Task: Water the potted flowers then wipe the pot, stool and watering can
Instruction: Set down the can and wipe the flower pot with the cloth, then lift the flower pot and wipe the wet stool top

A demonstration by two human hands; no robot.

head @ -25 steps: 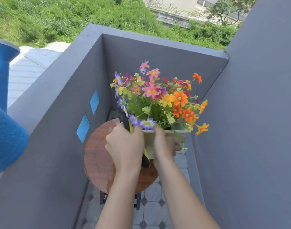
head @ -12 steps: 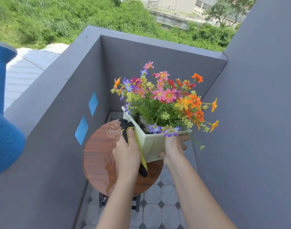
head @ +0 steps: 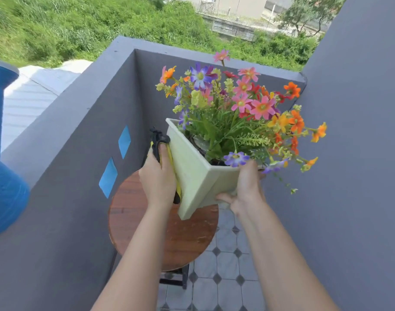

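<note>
The left hand (head: pixel 157 179) presses a folded cloth (head: pixel 158 140), dark with a yellow edge, flat against the left side of the pot (head: pixel 192 173); the fingers lie over the cloth and pin it to the wall of the pot. The right hand (head: pixel 246 187) grips the pot from the other side, thumb over the near rim and fingers curled under the base. Between the two hands the pale green square pot is held up in the air, tilted with one corner pointing down and toward the person, clear of the stool (head: pixel 147 221).

The pot is full of flowers (head: pixel 243 102), pink, orange, purple and yellow, on green stems that lean up and to the right.

The stool, with a round brown wooden seat, stands directly below the pot on a floor (head: pixel 228 277) of pale tiles with small dark diamonds. Grey walls (head: pixel 68 198) close in the narrow space on the left, back and right; two blue diamond marks (head: pixel 115 160) sit on the left wall. A blue watering can (head: pixel 3 176) rests on top of the left wall, at the picture's edge. Beyond the walls lies green brush.
</note>
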